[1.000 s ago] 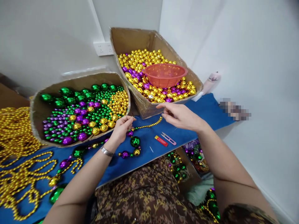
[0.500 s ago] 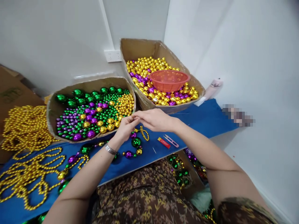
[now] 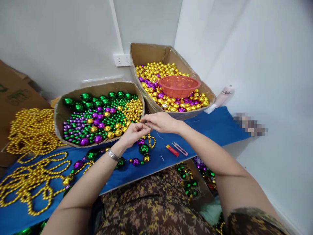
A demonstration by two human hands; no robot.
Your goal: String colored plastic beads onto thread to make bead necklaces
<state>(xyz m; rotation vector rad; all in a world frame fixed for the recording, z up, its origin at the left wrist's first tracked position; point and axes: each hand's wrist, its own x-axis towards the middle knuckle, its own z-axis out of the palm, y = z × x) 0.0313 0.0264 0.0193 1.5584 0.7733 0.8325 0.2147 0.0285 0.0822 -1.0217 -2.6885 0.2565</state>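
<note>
My left hand [image 3: 133, 134] and my right hand [image 3: 162, 122] meet above the front of the left bead box, fingertips pinched closely together. Whatever lies between the fingertips is too small to make out. A thin pale string [image 3: 159, 135] curves over the blue cloth just below my right hand. Under the hands rests a garland of large green, purple and gold beads [image 3: 143, 149], partly hidden by my left forearm. A small loop of gold beads [image 3: 152, 141] lies beside it.
Behind stand a cardboard box of mixed beads [image 3: 56, 125] and another box [image 3: 146, 99] holding gold and purple beads and a red basket [image 3: 179, 87]. Thread snips [image 3: 180, 148], a red-yellow packet [image 3: 172, 150] and a needle-like sliver [image 3: 162, 158] lie rightward. Gold bead strands [image 3: 36, 176] spread left.
The hands stay together, but the fingertips have shifted slightly and my left hand sits a little lower. The string below my right hand now shows. The whole view has moved slightly.
</note>
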